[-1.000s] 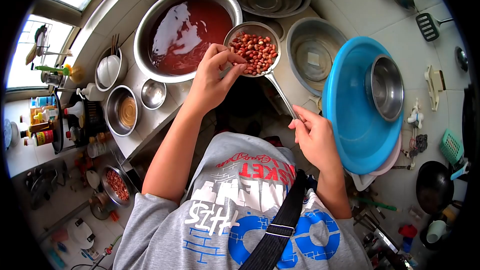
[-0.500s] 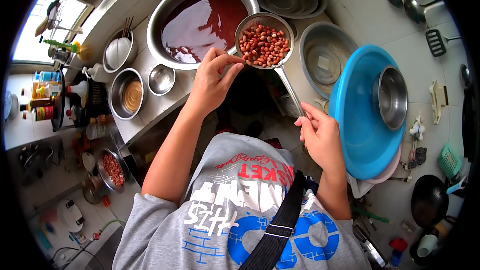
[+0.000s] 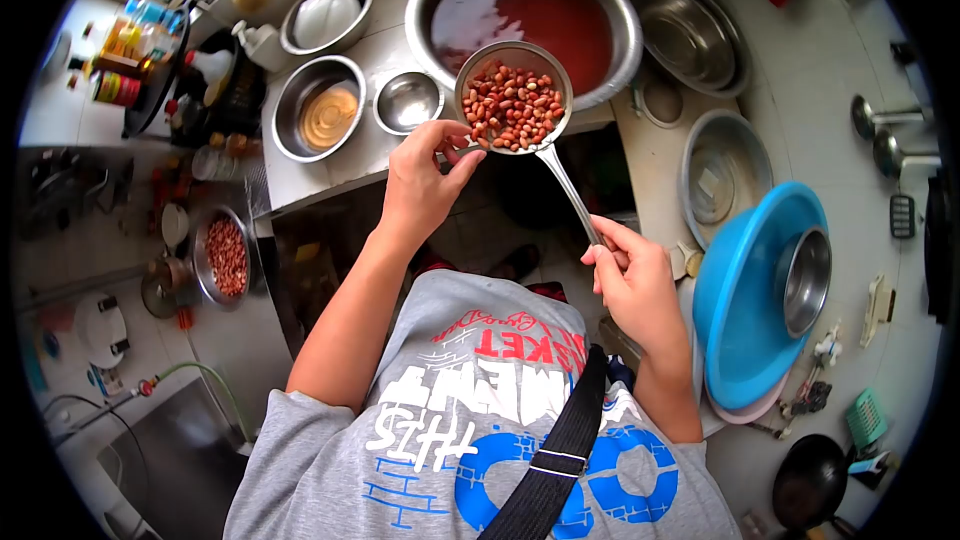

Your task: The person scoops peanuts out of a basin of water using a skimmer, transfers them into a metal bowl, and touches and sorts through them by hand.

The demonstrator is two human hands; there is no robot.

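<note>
A metal strainer [image 3: 560, 185] full of reddish peanuts [image 3: 512, 108] is held level in front of me. My right hand [image 3: 632, 265] is closed around the end of its handle. At the strainer's left rim is my left hand [image 3: 432, 168], its thumb and fingertips curled in a pinch at the edge; the exact contact is partly hidden. Just behind the strainer stands a large steel basin [image 3: 625, 50] of dark red liquid [image 3: 570, 15]. A small steel bowl [image 3: 408, 103] is beside my left fingers.
To the left, a steel bowl [image 3: 345, 75] holds a little brown liquid, and another bowl [image 3: 240, 225] contains peanuts. At right are a grey basin [image 3: 705, 130] and a blue tub [image 3: 725, 310] with a steel bowl [image 3: 808, 280] in it. The counter edge [image 3: 330, 188] runs before me.
My view has turned left, so the basins and counter appear shifted right. The strainer of peanuts has moved from the large basin's right side toward its front left, with both hands still at it.
</note>
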